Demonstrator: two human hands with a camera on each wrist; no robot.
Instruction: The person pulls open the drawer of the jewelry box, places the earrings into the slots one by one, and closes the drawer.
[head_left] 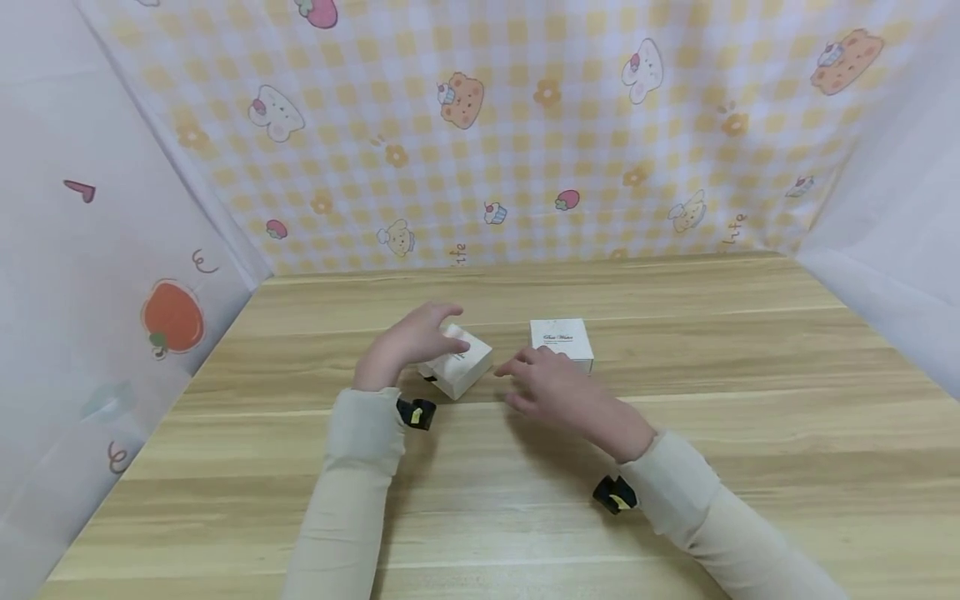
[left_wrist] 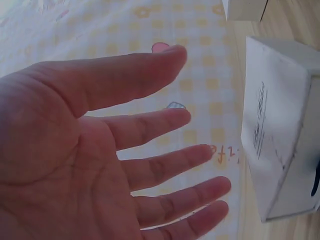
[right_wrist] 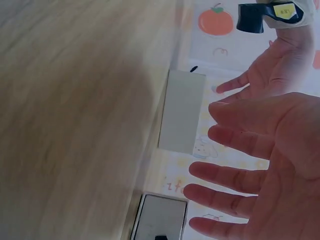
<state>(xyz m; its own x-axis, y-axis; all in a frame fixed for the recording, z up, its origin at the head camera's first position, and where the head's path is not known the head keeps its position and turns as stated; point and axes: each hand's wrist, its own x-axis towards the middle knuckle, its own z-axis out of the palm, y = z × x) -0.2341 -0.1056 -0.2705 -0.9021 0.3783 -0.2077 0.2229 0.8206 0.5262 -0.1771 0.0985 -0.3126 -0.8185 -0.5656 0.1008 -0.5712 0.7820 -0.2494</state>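
Observation:
Two small white boxes with thin black lettering stand on the wooden table. The left box sits turned at an angle, and a short black mark shows on its side. Above it hovers my left hand, fingers extended; the left wrist view shows the palm apart from the box. The right box lies squarer to the table, a little farther right. My right hand is just in front of it, partly covering its near edge. In the right wrist view its fingers are spread and hold nothing.
The wooden table reaches back to a yellow checked curtain with cartoon prints. White printed sheets hang at the left and right. Black camera mounts are strapped to both wrists.

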